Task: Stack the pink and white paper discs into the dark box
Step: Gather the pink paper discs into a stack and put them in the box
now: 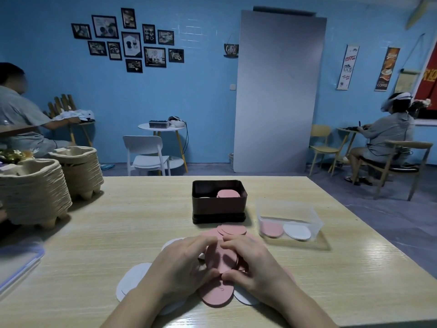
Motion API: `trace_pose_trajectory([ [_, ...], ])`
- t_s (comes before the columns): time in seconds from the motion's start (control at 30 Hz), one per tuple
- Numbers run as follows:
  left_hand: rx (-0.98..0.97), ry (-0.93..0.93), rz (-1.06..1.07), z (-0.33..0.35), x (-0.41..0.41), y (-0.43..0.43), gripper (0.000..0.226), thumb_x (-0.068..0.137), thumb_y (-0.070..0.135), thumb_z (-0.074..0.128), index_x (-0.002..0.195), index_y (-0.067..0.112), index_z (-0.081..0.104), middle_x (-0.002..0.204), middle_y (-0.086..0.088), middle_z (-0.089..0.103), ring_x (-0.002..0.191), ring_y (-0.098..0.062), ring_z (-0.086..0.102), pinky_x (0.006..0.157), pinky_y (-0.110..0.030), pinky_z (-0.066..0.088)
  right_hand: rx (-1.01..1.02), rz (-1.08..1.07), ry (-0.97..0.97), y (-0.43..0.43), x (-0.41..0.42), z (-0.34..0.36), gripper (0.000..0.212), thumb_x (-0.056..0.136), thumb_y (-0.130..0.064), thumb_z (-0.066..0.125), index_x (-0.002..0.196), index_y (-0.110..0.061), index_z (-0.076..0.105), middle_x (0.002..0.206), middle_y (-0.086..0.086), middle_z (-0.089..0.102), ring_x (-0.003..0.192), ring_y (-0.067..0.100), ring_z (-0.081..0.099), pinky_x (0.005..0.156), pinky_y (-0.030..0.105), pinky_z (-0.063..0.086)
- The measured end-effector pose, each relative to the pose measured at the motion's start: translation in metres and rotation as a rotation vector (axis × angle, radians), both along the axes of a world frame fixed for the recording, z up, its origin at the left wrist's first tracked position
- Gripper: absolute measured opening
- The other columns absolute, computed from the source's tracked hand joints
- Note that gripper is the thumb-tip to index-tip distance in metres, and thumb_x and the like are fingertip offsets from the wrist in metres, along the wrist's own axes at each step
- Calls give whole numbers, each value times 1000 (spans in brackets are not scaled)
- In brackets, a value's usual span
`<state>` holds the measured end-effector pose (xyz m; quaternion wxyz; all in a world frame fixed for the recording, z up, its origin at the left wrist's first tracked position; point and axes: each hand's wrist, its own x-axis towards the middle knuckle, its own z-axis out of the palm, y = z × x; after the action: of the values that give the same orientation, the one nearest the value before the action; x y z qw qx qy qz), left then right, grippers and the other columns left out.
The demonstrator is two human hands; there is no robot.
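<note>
Both hands meet over a small stack of pink discs near the table's front edge. My left hand curls round the stack's left side and my right hand grips its right side. More pink discs and white discs lie loose on the table beneath and around the hands. The dark box stands open just beyond, with a stack of pink discs inside at its right and a pale disc low at its left.
A clear plastic tub right of the box holds a pink and a white disc. Two piles of pulp cup trays stand at the table's left. A plastic lid lies at the left edge. Two people sit at other tables.
</note>
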<state>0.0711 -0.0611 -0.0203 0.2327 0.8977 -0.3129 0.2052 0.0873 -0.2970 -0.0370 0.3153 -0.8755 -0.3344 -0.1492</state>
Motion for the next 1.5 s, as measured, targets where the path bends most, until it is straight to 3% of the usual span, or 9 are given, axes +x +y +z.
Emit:
trace_pose_trajectory([
  [0.17, -35, 49, 17, 0, -3, 3, 64, 77, 61, 72, 133, 40, 49, 123, 26, 63, 107, 5, 59, 88, -16, 46, 66, -4, -3, 0, -4, 5, 50, 82, -42, 77, 127, -41, 55, 134, -21, 58, 126, -4, 50, 103, 18, 40],
  [0.37, -65, 69, 35, 0, -1, 5, 58, 79, 57, 70, 128, 50, 41, 108, 46, 54, 104, 10, 58, 84, -18, 48, 100, 11, -21, -1, -6, 7, 44, 83, -39, 78, 123, -37, 59, 129, -36, 54, 125, -1, 54, 101, 27, 47],
  [0.47, -72, 86, 33, -4, 2, 6, 61, 78, 60, 70, 131, 45, 44, 116, 34, 63, 105, 7, 61, 86, -23, 52, 110, 10, -26, -1, -7, 8, 43, 84, -38, 77, 122, -40, 56, 129, -39, 53, 124, 0, 54, 100, 29, 49],
  [0.73, -58, 63, 71, -9, 4, 7, 56, 75, 60, 65, 126, 37, 56, 113, 19, 68, 101, -3, 62, 83, -32, 54, 50, -8, -7, -1, -3, 4, 45, 84, -46, 74, 125, -34, 61, 146, -23, 51, 136, -3, 44, 111, 26, 39],
  [0.87, -59, 64, 84, -9, 3, 6, 56, 78, 62, 62, 127, 35, 58, 116, 21, 67, 103, 1, 60, 84, -28, 53, 41, -24, 5, 2, -2, 2, 47, 84, -52, 72, 127, -39, 56, 133, -36, 49, 128, -14, 41, 107, 19, 38],
  [0.97, -49, 73, 86, -7, 1, 6, 55, 80, 66, 58, 127, 38, 55, 115, 23, 65, 103, 2, 58, 83, -22, 49, 31, -36, 26, 0, -3, 1, 53, 83, -59, 70, 129, -35, 60, 142, -18, 56, 133, -2, 46, 111, 31, 41],
  [1.13, -39, 73, 89, -7, 0, 5, 55, 81, 66, 61, 130, 44, 48, 115, 24, 65, 104, 1, 60, 86, -23, 50, 14, -23, 28, 0, -4, 3, 53, 81, -53, 73, 129, -33, 62, 149, -10, 53, 140, -4, 40, 113, 25, 37],
  [1.33, 11, 82, 51, 4, -1, 4, 56, 83, 58, 66, 133, 36, 52, 118, 19, 69, 106, -3, 64, 86, -27, 52, 35, -55, 29, 0, -6, 10, 49, 82, -49, 76, 125, -29, 64, 122, -24, 60, 114, -5, 53, 97, 22, 44],
  [1.5, 35, 56, 71, 15, 1, 8, 51, 83, 54, 65, 128, 30, 62, 117, 18, 70, 104, -4, 65, 87, -29, 52, -34, -54, 33, -1, -8, 19, 48, 85, -47, 70, 129, -31, 59, 129, -17, 59, 118, 0, 51, 101, 23, 42],
])
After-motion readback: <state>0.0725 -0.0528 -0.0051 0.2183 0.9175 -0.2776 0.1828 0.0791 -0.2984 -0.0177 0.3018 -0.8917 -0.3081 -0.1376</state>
